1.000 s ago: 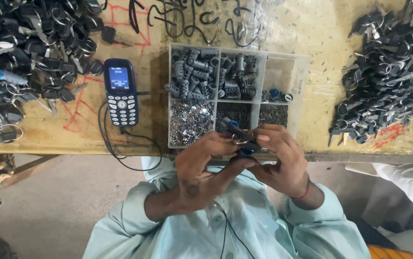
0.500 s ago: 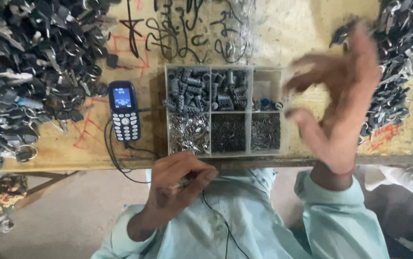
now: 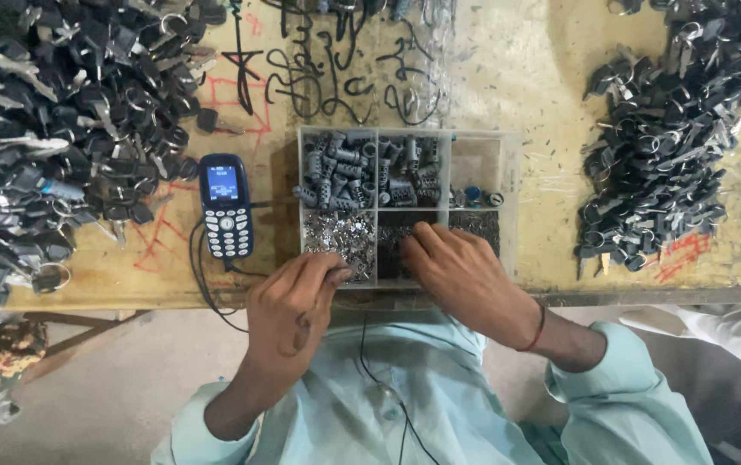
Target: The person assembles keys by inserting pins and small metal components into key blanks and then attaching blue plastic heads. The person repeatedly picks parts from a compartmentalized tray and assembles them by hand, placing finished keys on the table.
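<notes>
Our right hand (image 3: pixel 465 275), raised over the surface half a second ago, now dips its fingers into the parts tray's (image 3: pixel 508 172) middle front compartment, while our left hand (image 3: pixel 293 310) pinches something small, hidden, beside it.

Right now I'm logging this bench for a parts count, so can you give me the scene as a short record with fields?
left hand: at the near edge of the tray, fingers curled as if pinching something small, which is hidden
right hand: fingertips in a near compartment of dark small parts
tray: clear, six compartments
far compartments: grey cylinders
phone: left of tray, screen lit, cable attached
key piles: left and right
</notes>
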Motion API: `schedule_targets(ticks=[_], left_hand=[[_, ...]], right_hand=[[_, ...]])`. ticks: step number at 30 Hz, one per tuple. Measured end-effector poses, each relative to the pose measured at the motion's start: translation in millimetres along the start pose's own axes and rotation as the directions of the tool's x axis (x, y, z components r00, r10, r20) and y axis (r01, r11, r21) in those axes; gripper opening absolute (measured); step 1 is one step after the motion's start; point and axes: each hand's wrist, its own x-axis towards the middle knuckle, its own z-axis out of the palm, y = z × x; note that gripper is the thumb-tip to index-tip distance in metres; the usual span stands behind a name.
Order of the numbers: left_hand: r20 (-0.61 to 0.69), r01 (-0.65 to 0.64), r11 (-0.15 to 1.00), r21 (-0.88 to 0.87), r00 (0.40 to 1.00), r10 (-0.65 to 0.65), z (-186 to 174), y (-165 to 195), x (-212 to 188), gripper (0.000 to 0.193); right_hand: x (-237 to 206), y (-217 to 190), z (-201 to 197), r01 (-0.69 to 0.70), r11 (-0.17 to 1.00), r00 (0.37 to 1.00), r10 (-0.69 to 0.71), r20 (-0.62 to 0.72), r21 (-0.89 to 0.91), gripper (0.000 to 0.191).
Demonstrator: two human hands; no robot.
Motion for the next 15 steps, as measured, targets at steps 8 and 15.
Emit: schedule_targets(ticks=[8,15], left_hand=[[-0.097,0.077,0.987,-0.140,0.991,-0.091,7,-3,-4,0.014],[-0.078,0.031,0.966,-0.257,0.996,-0.052,2,3,1,0.021]], right_hand=[[-5,6,6,-0.084,0.820,0.981,0.168,-0.099,0.566,0.016],[-19,11,17,-0.256,0.075,0.919,0.328,0.218,0.964,0.006]])
